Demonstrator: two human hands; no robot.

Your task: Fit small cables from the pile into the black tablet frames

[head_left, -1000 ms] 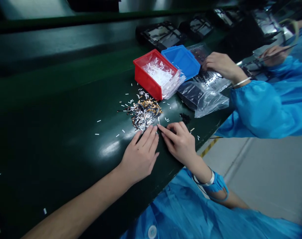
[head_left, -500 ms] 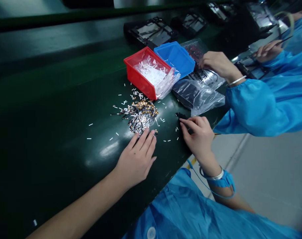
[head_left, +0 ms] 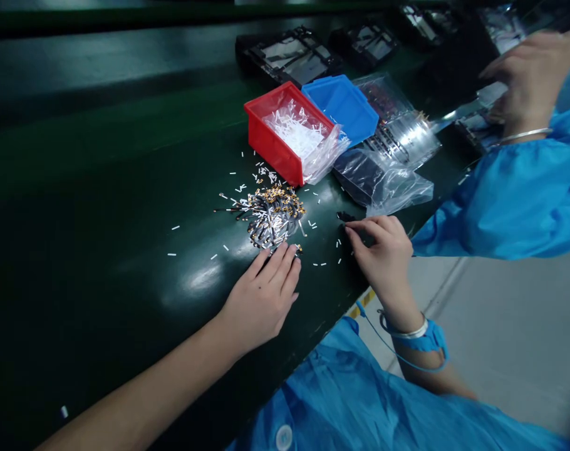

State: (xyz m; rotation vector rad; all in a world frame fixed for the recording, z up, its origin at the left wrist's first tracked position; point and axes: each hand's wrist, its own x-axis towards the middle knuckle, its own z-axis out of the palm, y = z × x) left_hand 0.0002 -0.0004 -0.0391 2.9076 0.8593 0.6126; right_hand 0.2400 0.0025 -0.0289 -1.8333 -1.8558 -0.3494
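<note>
My left hand [head_left: 262, 297] lies palm down on the dark green table, fingers stretched out at the near edge of a pile of small flex cables [head_left: 276, 216]. These are grey, black and white strips with gold-coloured ends. One gold end shows beside the fingertips; whatever is under them is hidden. To the right, my right hand [head_left: 384, 254] has thumb and forefinger pinched together close to the table edge. A small heap of black bits [head_left: 345, 217] lies at those fingertips, and what the pinch holds is too small to make out. Small white strips [head_left: 319, 264] are scattered between my hands.
Behind the pile stands a red bin [head_left: 275, 147] with a plastic bag of white strips. A blue bin [head_left: 341, 109], a clear bag [head_left: 388, 185] and a clear tray [head_left: 414, 141] adjoin it. Black device frames [head_left: 289, 56] line the back. A co-worker's hand [head_left: 532, 78] is at right.
The co-worker's hand has lifted away from the clear tray towards the upper right. The view has shifted slightly. My two hands have hardly moved over the table.
</note>
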